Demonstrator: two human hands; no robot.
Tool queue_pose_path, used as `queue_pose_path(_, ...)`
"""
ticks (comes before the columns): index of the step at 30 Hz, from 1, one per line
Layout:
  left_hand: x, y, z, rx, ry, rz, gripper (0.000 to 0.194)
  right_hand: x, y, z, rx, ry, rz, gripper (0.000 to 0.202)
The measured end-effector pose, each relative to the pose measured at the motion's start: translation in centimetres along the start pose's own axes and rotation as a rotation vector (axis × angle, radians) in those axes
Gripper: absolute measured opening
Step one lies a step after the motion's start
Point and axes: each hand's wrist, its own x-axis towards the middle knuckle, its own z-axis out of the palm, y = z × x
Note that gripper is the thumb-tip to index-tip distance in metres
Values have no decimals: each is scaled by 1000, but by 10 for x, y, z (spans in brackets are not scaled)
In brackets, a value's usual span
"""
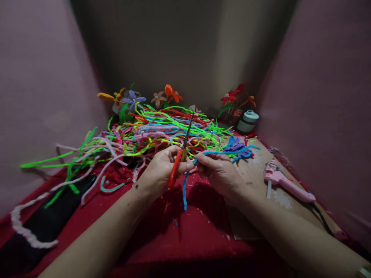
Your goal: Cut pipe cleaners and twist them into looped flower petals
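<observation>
The blue pipe cleaner [184, 193] is at the middle, over the red cloth [197, 235], pinched in your right hand [220, 173], its near end dangling and its far-right stretch running toward blue-and-purple pieces [236, 145], where you can't tell whether it joins them. Your left hand [162, 170] has its fingers closed around the orange-handled scissors [174, 170], partly hiding the grips, blades pointing far, thumb tip by the blue strand. Beyond lies a tangled multicolored heap [162, 129]; right, a pink glue gun [285, 183], its cord cut off by your arm.
</observation>
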Motion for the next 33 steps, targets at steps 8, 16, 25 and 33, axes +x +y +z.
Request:
queue_pose_path(8,4,-8,-3,-28,27,-13,26,0,3,-1,-42,-42,17,13)
queue_pose_path(16,1,-2,-4,-26,26,-10,26,-3,-1,0,-140,-72,-19,8)
queue_pose_path(25,-4,8,1,99,82,29,31,-1,2,-3,-159,-74,-45,10)
queue_pose_path(33,-4,8,2,154,60,66,28,-2,1,-1,-120,-77,-31,10)
